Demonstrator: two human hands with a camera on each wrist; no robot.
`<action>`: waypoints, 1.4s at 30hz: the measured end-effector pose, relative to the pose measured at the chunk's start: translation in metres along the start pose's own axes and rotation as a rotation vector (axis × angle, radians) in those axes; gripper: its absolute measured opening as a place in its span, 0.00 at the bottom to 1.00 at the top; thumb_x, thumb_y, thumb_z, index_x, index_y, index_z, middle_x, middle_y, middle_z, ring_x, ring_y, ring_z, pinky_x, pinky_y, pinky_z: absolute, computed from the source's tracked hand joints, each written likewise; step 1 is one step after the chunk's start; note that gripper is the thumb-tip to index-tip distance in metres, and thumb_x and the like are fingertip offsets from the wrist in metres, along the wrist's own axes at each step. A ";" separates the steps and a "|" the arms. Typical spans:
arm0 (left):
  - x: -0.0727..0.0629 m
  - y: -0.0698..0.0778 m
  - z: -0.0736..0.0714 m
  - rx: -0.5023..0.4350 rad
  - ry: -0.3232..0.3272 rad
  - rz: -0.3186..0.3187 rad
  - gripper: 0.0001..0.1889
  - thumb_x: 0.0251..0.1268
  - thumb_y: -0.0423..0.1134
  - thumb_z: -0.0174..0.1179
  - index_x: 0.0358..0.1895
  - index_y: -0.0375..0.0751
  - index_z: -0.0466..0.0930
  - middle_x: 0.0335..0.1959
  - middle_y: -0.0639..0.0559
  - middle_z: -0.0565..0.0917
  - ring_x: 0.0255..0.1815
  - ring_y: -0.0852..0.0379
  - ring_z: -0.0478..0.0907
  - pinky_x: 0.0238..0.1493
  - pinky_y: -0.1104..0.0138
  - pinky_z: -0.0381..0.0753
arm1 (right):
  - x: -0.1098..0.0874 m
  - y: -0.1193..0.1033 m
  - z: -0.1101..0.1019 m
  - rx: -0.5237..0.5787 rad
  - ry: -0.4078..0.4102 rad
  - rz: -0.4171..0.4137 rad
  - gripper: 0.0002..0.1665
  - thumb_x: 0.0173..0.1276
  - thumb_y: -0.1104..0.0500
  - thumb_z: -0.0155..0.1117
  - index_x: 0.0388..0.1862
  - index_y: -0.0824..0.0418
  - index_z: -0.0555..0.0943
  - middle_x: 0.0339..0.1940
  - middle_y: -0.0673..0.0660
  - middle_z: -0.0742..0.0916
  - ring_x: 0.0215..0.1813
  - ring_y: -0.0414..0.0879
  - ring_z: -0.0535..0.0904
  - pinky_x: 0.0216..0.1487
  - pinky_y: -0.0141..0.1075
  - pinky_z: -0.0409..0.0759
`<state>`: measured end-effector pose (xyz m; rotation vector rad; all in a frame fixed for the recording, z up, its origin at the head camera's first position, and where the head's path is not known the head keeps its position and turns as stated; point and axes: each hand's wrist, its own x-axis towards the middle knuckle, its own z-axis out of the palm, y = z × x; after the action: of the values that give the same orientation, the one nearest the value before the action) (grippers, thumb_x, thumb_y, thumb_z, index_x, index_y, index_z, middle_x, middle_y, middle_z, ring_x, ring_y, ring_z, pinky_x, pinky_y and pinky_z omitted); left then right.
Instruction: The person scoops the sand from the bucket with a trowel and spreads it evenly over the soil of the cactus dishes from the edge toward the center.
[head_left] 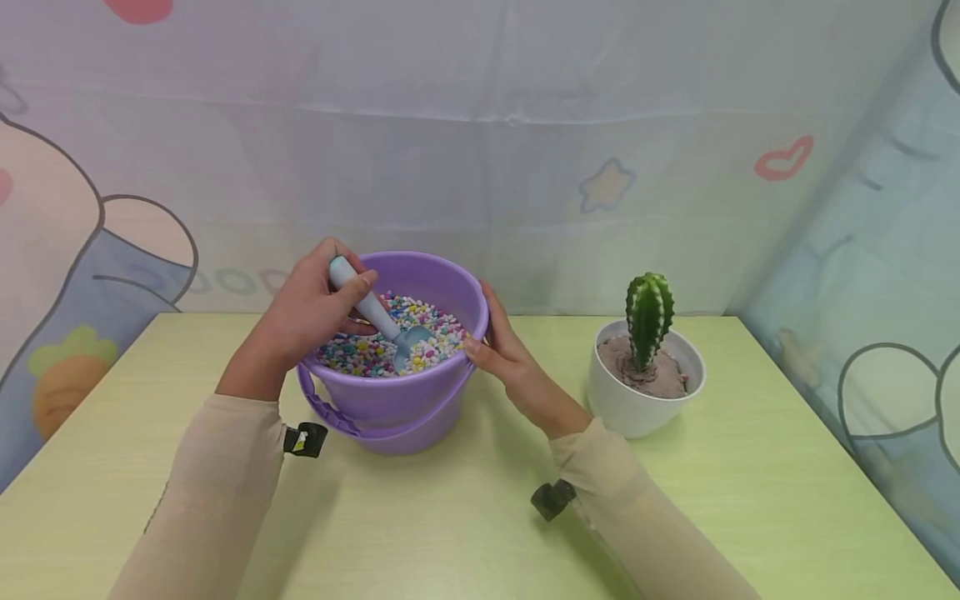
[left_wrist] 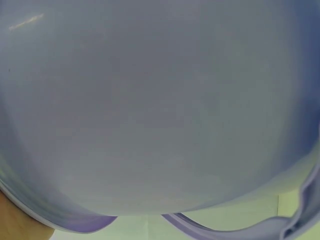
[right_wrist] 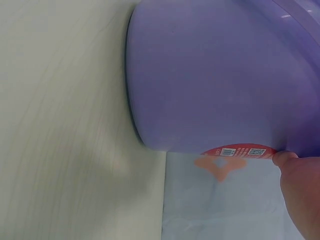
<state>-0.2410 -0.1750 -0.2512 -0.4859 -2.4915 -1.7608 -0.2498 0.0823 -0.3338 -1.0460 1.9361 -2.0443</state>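
Observation:
A purple bucket stands on the table, partly filled with small multicoloured pebbles. My left hand grips the pale blue handle of a toy shovel over the bucket's left rim. The shovel slants down to the right, and its blade lies among the pebbles. At the right side of the rim, my right hand holds the bucket, thumb over the front edge and fingers behind. The bucket's wall fills most of the left wrist view. In the right wrist view, a red label shows on the bucket near the right hand.
A white pot with a green cactus in greyish-brown filling stands right of the bucket, close to the right forearm. The bucket's handle hangs down in front. A printed cloth rises behind the pale yellow-green table.

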 end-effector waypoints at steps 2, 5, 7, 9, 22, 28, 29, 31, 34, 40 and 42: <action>0.000 -0.001 0.000 0.001 0.000 -0.001 0.14 0.78 0.39 0.50 0.48 0.31 0.59 0.44 0.30 0.75 0.38 0.41 0.85 0.37 0.55 0.85 | 0.000 0.001 0.000 0.003 -0.003 -0.003 0.46 0.74 0.60 0.48 0.81 0.51 0.34 0.81 0.54 0.43 0.78 0.51 0.44 0.73 0.49 0.51; 0.001 -0.001 0.001 -0.002 0.004 0.000 0.14 0.78 0.39 0.50 0.48 0.30 0.59 0.45 0.29 0.74 0.38 0.41 0.85 0.37 0.55 0.85 | 0.000 0.001 -0.002 0.005 -0.004 -0.005 0.46 0.74 0.60 0.48 0.81 0.52 0.34 0.81 0.54 0.44 0.79 0.51 0.44 0.74 0.49 0.51; 0.002 -0.001 0.002 0.000 0.008 0.000 0.14 0.78 0.39 0.50 0.48 0.31 0.59 0.46 0.30 0.73 0.38 0.40 0.85 0.37 0.55 0.85 | -0.001 0.000 -0.002 0.006 0.001 0.001 0.46 0.74 0.60 0.48 0.81 0.51 0.35 0.81 0.53 0.44 0.79 0.50 0.44 0.74 0.49 0.51; 0.002 -0.001 0.003 0.002 0.010 -0.001 0.14 0.78 0.40 0.50 0.48 0.31 0.59 0.47 0.30 0.73 0.38 0.40 0.85 0.36 0.55 0.86 | -0.003 -0.001 -0.003 0.001 0.007 0.007 0.46 0.74 0.60 0.49 0.81 0.50 0.35 0.81 0.51 0.44 0.79 0.47 0.43 0.74 0.49 0.51; 0.001 0.000 0.005 0.050 0.020 0.003 0.16 0.78 0.42 0.51 0.49 0.31 0.60 0.46 0.31 0.73 0.38 0.40 0.85 0.37 0.56 0.86 | -0.003 -0.001 -0.004 -0.010 0.014 -0.004 0.46 0.74 0.60 0.49 0.81 0.51 0.35 0.81 0.51 0.44 0.79 0.44 0.41 0.74 0.48 0.47; 0.000 0.000 0.006 0.062 0.022 0.015 0.14 0.78 0.40 0.51 0.48 0.31 0.60 0.44 0.31 0.76 0.36 0.40 0.85 0.36 0.57 0.86 | -0.005 -0.001 -0.004 -0.015 0.018 -0.002 0.46 0.74 0.59 0.49 0.81 0.51 0.36 0.81 0.52 0.45 0.79 0.44 0.42 0.74 0.48 0.48; 0.000 0.000 0.006 0.060 0.021 0.018 0.14 0.78 0.40 0.51 0.48 0.31 0.60 0.44 0.31 0.76 0.36 0.40 0.85 0.36 0.56 0.86 | -0.005 -0.002 -0.004 -0.017 0.019 -0.002 0.46 0.74 0.59 0.49 0.81 0.51 0.36 0.81 0.52 0.44 0.79 0.44 0.42 0.74 0.49 0.49; 0.001 0.001 0.006 0.058 0.019 0.021 0.15 0.78 0.40 0.51 0.48 0.31 0.60 0.44 0.31 0.76 0.36 0.40 0.85 0.37 0.56 0.86 | -0.004 -0.001 -0.004 -0.021 0.020 -0.007 0.46 0.74 0.60 0.49 0.81 0.52 0.36 0.81 0.52 0.44 0.79 0.44 0.41 0.74 0.49 0.49; 0.001 0.002 0.006 0.061 0.018 0.024 0.15 0.78 0.40 0.51 0.49 0.31 0.60 0.45 0.31 0.75 0.36 0.40 0.85 0.37 0.56 0.85 | -0.003 -0.001 -0.005 -0.024 0.023 -0.010 0.46 0.74 0.60 0.49 0.81 0.52 0.36 0.81 0.52 0.44 0.78 0.42 0.40 0.74 0.49 0.48; 0.000 0.002 0.006 0.049 0.015 0.008 0.15 0.78 0.40 0.51 0.49 0.31 0.59 0.46 0.31 0.74 0.36 0.40 0.85 0.38 0.54 0.85 | -0.006 -0.002 -0.004 -0.013 0.023 -0.001 0.46 0.74 0.60 0.49 0.81 0.54 0.35 0.81 0.54 0.45 0.78 0.45 0.43 0.74 0.49 0.51; 0.000 0.002 0.006 0.053 0.015 0.007 0.15 0.78 0.40 0.50 0.50 0.31 0.58 0.45 0.31 0.74 0.37 0.40 0.85 0.38 0.54 0.85 | -0.005 -0.002 -0.004 -0.015 0.024 0.002 0.46 0.74 0.59 0.49 0.81 0.53 0.35 0.81 0.53 0.46 0.78 0.46 0.45 0.73 0.49 0.53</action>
<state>-0.2393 -0.1686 -0.2513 -0.4753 -2.5166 -1.6844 -0.2476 0.0889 -0.3341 -1.0268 1.9666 -2.0536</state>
